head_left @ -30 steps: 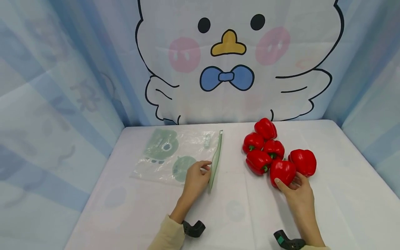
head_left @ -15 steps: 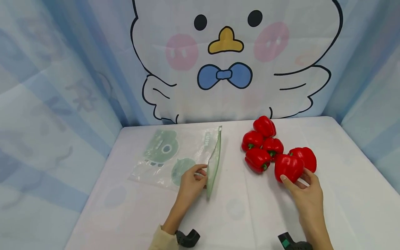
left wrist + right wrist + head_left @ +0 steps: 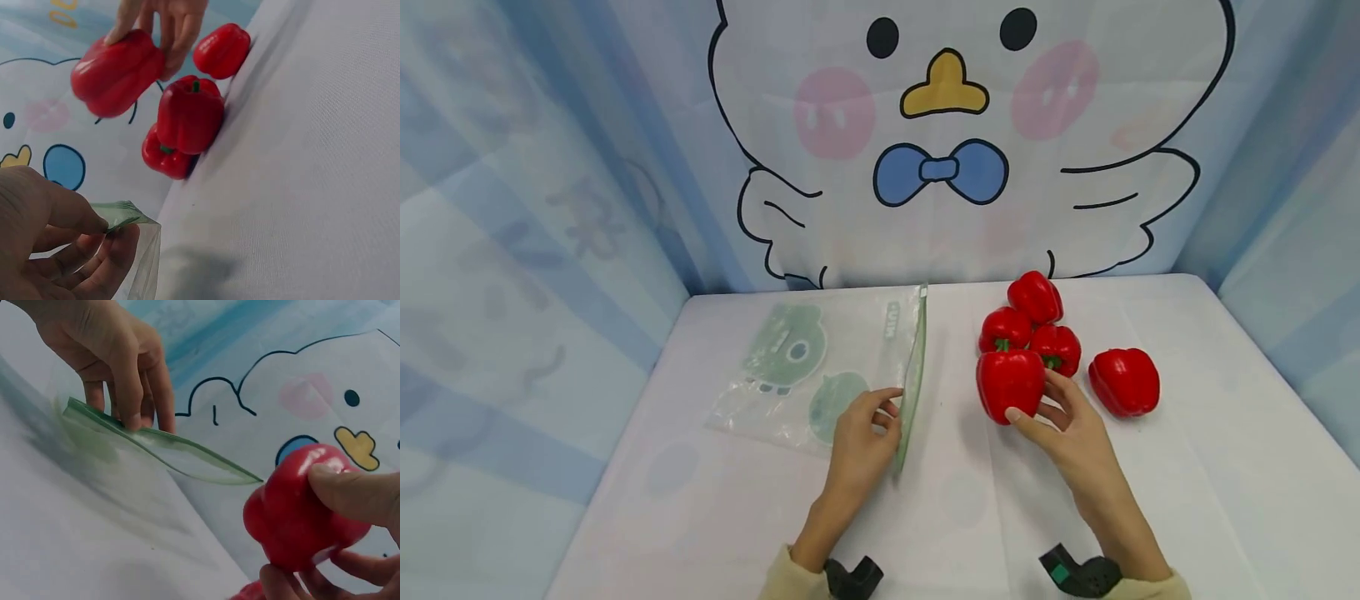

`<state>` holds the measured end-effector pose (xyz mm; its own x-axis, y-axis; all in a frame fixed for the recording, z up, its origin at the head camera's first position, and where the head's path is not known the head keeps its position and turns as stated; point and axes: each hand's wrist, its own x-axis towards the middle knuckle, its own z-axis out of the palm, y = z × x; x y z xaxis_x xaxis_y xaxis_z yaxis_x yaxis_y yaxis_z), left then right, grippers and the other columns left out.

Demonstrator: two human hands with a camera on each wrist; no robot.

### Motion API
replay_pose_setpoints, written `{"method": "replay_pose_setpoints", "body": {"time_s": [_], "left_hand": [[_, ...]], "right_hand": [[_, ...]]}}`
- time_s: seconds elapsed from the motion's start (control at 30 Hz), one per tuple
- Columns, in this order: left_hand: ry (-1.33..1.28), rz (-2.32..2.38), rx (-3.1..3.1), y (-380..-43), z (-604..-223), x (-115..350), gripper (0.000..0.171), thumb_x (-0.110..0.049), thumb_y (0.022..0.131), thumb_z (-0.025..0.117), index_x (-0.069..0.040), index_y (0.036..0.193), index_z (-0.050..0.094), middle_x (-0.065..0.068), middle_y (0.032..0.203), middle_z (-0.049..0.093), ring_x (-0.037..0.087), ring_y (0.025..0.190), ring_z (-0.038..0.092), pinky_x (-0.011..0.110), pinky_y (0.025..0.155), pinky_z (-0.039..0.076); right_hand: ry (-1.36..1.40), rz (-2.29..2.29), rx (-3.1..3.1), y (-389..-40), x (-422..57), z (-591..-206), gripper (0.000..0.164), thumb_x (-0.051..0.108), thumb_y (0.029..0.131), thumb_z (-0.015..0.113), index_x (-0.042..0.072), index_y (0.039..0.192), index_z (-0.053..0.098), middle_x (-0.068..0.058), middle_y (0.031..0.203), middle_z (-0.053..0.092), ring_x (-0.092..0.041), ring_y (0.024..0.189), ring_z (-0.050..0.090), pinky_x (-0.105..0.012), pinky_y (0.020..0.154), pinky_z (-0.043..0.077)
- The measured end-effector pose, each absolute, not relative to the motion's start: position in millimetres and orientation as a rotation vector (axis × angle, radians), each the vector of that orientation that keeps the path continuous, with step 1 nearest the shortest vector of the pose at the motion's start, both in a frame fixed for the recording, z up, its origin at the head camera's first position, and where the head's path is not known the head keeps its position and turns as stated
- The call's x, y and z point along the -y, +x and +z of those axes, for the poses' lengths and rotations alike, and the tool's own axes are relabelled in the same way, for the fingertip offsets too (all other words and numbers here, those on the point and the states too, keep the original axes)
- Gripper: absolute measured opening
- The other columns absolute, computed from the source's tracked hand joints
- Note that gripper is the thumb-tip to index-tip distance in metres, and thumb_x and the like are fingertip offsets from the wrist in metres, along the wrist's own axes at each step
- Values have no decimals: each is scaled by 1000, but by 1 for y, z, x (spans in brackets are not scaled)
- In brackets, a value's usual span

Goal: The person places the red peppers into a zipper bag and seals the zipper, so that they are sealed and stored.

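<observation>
1. One white table [image 3: 947, 517] spans the lower half of the head view. The step in hand looks like bringing a red pepper to the bag – my reading, from how both are held.
2. One clear bag [image 3: 842, 358] lies left of the frame's centre, its green-edged mouth facing right and slightly parted in the right wrist view. The next move probably calls for a wider mouth, then guiding the pepper through it.
3. Two hands: the left hand [image 3: 859, 437], lower centre, pinches the bag's edge between thumb and fingers; the right hand [image 3: 1067, 429], right of centre, grips the held pepper [image 3: 1009, 385] with thumb and fingers.
4. Five peppers show in the head view: the held one, three grouped behind it [image 3: 1034, 297] [image 3: 1004, 329] [image 3: 1056, 348], and a lone pepper [image 3: 1124, 382] farther right. Whether another hides behind the held one, I cannot tell.
</observation>
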<state>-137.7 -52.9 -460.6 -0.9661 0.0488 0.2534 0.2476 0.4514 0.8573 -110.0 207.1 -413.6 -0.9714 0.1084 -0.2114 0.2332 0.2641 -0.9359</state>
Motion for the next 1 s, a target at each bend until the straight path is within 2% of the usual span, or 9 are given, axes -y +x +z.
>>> {"method": "replay_pose_setpoints", "body": {"time_s": [0.13, 0.3, 0.5, 0.77, 1.0], "left_hand": [[-261, -1533, 2509, -136, -463, 52, 38, 13, 85, 66, -2, 119, 74, 9, 92, 69, 17, 80, 69, 16, 59, 54], [-233, -1582, 2527, -136, -463, 52, 38, 10, 86, 66, -5, 120, 73, 8, 95, 69, 15, 82, 67, 16, 61, 54], [-188, -1672, 2473, -137, -464, 52, 37, 8, 88, 64, -6, 122, 73, 8, 98, 69, 17, 83, 68, 16, 66, 56], [-137, -1845, 2289, -139, -469, 48, 41, 12, 87, 63, -6, 123, 72, 12, 100, 66, 11, 80, 65, 15, 63, 55], [-165, -1785, 2194, -136, -471, 50, 43, 13, 87, 63, -8, 124, 71, 11, 99, 65, 14, 83, 66, 18, 63, 58]], "right_hand": [[147, -1872, -2285, -124, -191, -420, 89, 29, 96, 77, 12, 165, 23, -17, 165, 34, -38, 146, 42, -30, 100, 60], [15, -1976, -2131, -145, -173, -430, 81, 24, 98, 74, 12, 163, 27, -15, 163, 40, -36, 143, 48, -30, 105, 57], [-112, -2114, -1932, -164, -158, -445, 70, 20, 103, 66, 11, 162, 29, -15, 163, 39, -32, 142, 45, -28, 107, 55], [-118, -2244, -1745, -169, -155, -465, 67, 15, 103, 62, 11, 161, 29, -12, 165, 37, -28, 147, 40, -27, 107, 54], [-67, -2173, -1865, -170, -150, -474, 67, 16, 100, 66, 12, 159, 35, -14, 162, 42, -28, 140, 48, -25, 104, 55]]}}
